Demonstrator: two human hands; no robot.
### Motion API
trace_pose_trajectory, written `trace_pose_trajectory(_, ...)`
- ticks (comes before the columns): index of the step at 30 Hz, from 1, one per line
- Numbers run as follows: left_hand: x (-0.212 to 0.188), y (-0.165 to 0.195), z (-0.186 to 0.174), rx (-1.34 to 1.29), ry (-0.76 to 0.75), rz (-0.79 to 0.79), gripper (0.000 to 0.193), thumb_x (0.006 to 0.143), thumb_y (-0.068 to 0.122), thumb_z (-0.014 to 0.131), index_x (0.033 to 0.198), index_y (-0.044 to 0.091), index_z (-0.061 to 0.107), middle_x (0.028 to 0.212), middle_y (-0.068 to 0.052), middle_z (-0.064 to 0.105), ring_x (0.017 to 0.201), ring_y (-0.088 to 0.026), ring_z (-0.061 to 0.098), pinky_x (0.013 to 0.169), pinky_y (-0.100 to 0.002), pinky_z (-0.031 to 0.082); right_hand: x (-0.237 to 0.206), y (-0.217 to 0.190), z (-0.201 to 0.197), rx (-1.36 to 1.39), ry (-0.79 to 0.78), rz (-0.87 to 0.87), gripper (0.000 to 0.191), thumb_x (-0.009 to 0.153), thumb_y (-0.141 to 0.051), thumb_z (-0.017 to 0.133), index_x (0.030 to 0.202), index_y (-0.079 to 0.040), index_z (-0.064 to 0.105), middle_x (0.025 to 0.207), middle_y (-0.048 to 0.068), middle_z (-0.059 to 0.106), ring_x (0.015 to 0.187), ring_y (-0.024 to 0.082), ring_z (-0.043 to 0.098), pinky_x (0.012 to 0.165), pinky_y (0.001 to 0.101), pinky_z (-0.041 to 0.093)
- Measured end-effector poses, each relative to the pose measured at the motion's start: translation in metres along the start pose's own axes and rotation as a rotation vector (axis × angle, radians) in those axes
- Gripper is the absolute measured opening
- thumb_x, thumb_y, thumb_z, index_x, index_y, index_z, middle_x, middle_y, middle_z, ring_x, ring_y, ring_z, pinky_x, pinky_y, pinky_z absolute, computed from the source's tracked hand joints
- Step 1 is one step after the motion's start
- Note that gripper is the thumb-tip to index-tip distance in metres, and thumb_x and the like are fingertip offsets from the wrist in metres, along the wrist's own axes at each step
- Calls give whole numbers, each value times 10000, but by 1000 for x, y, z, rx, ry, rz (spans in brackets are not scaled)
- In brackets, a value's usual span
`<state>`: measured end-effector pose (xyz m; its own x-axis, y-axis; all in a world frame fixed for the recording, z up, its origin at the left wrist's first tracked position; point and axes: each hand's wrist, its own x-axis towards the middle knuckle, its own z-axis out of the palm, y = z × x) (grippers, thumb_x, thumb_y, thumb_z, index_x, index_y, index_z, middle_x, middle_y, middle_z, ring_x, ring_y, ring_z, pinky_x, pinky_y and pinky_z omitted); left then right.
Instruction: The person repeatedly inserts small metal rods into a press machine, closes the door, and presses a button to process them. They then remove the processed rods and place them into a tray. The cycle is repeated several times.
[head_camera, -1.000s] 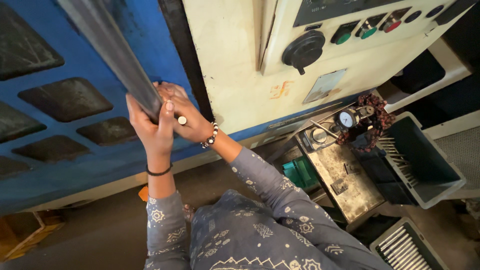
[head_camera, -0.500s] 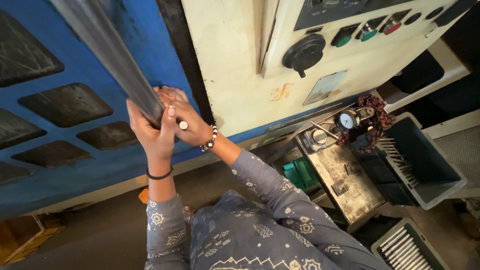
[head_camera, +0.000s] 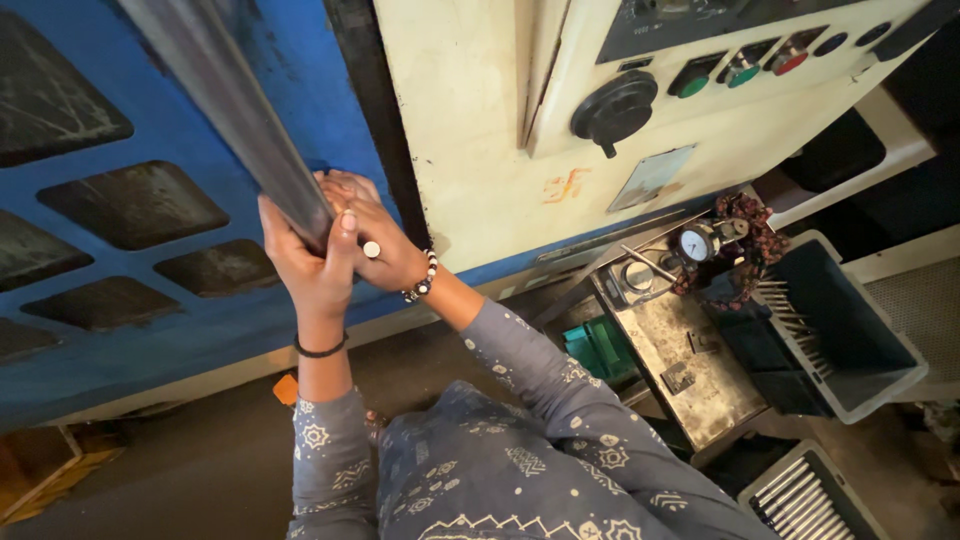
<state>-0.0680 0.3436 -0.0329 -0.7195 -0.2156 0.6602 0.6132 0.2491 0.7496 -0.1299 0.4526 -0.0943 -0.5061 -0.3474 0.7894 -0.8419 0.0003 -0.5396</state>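
Blue machine panel (head_camera: 120, 330), cream control cabinet (head_camera: 480, 150)

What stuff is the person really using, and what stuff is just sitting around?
In use: long grey metal bar, left hand, right hand.
Lying about: dark bin, round gauge, green box, tray of metal rods.

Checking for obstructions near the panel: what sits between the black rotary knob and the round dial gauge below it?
In the head view, a small tilted grey plate on the cream panel lies between the black knob and gauge.
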Motion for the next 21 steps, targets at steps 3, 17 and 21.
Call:
trace_pose_trajectory(3,0,0,0,10,-2,1,475,987,282,764,1297,-19,566,1190,-133,610,1117,-233,622,1044,-369,496,1,-1,0,2,-2,20,559,1064,-353,473,1486,13,465,1536,193,501,1465,366,436,1290,496,232)
trace_pose_trajectory(17,3,3,1,-68,-10,-17,452,983,246,766,1284,-19,558,1240,-127,618,1120,-230,625,1055,-364,495,1,-2,-2,-18,-30,14,614,1079,-421,412,1516,10,436,1563,199,473,1482,374,410,1293,486,217)
trace_pose_trajectory(21,3,2,-1,-28,-19,-5,427,979,219,756,1279,-15,562,1230,-130,613,1105,-235,628,1035,-361,498,0,1,0,1,-21,19,582,1086,-366,407,1525,15,419,1581,206,456,1490,377,404,1298,489,211)
